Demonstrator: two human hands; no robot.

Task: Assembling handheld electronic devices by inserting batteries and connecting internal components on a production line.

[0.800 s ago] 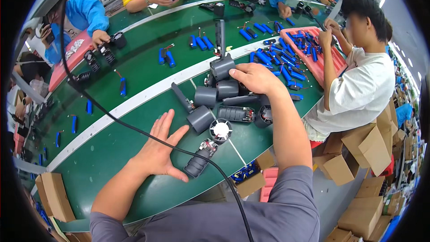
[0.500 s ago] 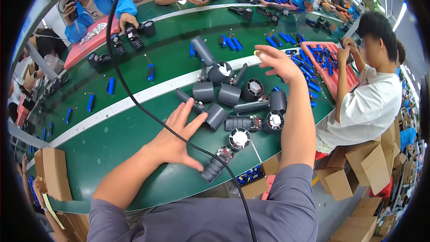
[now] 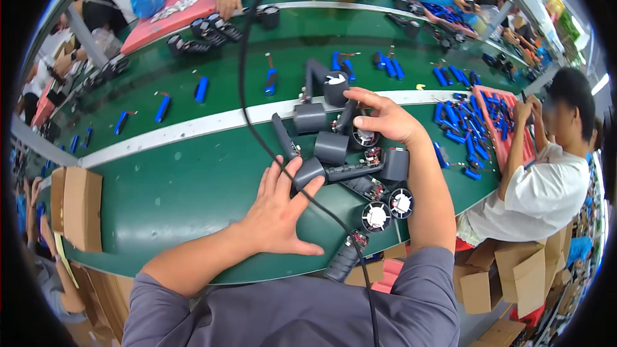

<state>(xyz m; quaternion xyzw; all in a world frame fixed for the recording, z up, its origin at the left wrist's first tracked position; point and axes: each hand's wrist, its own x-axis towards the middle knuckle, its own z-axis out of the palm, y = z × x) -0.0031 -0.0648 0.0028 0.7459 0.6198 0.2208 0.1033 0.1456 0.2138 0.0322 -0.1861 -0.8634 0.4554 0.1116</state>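
My left hand is open, fingers spread, its fingertips at a dark grey cylindrical housing at the left of a cluster of parts. My right hand reaches over the far side of the cluster, fingers apart and slightly bent. Its fingertips are close to a round fan housing and a grey device with a handle. I cannot tell whether they touch. Between the hands lie more grey housings. Two round fan units with white centres and a ribbed grey handle with exposed wiring lie nearer me.
A black cable hangs across the view. Beyond the white rail, blue wired batteries lie on the green table. More fill a pink tray beside a co-worker in white. A cardboard box stands left; others work opposite.
My right hand has come in from above the rail toward the cluster. My left hand has shifted right against the parts, which sit closer together. The whole view has swung left.
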